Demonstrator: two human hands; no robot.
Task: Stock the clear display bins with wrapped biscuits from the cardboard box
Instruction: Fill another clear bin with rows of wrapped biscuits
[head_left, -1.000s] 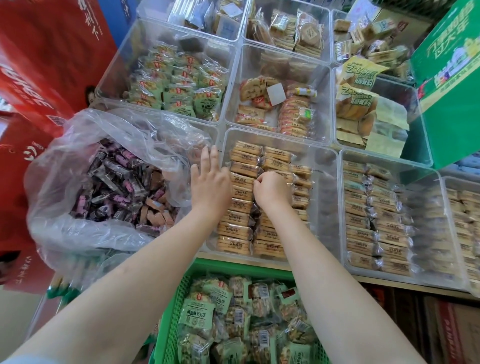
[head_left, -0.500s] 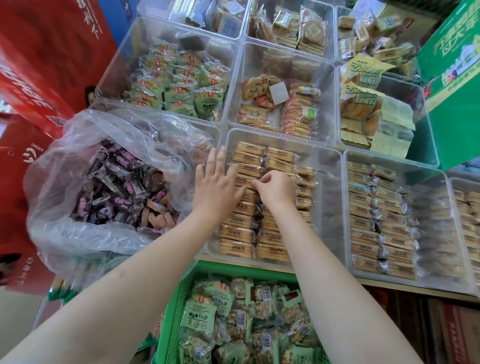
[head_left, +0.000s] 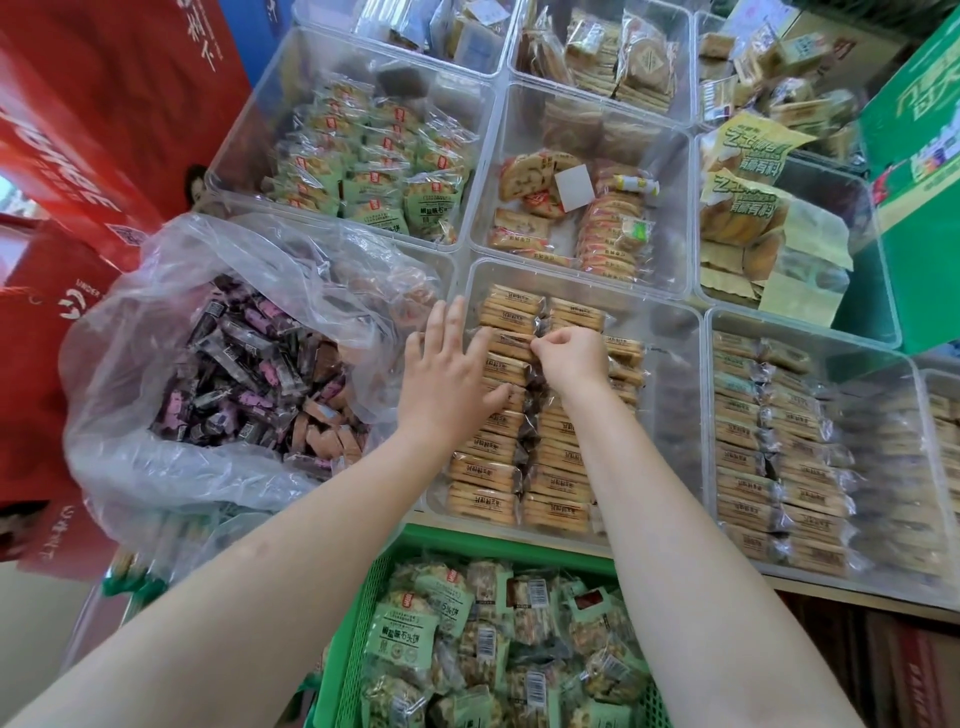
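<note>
Closest to you sits a green crate (head_left: 353, 623) full of green packs (head_left: 410, 631) of snacks. Just past it runs the edge of a pale shelf (head_left: 519, 538), and clear bins sit on it side by side in rows.

Both your arms reach over the crate to the clear bin (head_left: 670, 364) in front of you. It holds two neat rows of wrapped biscuits (head_left: 485, 473), each in a see-through wrapper with brown writing. Your left hand (head_left: 449, 371) lies flat on the left row with its fingers straight and spread. Your right hand (head_left: 574, 356) is curled, and its fingertips pinch the end of one wrapper near the top of the rows. The right side of this bin has bare floor.

To your left, a big clear plastic bag (head_left: 171, 291) stands open. It holds small purple and brown candies (head_left: 249, 374). To your right, another bin (head_left: 810, 332) holds long rows of the same kind of biscuits (head_left: 753, 457).

Farther back, one bin holds green packs (head_left: 379, 171) like the ones in the crate. The bin next to it holds orange biscuit packs (head_left: 610, 234) and a white card (head_left: 574, 188). To the right of that one, a bin holds yellow bags (head_left: 748, 150) with green writing.

Farthest away are more bins with mixed snacks (head_left: 618, 57). Red boxes (head_left: 93, 130) stand at your left, and a green box (head_left: 919, 171) stands at your right.
</note>
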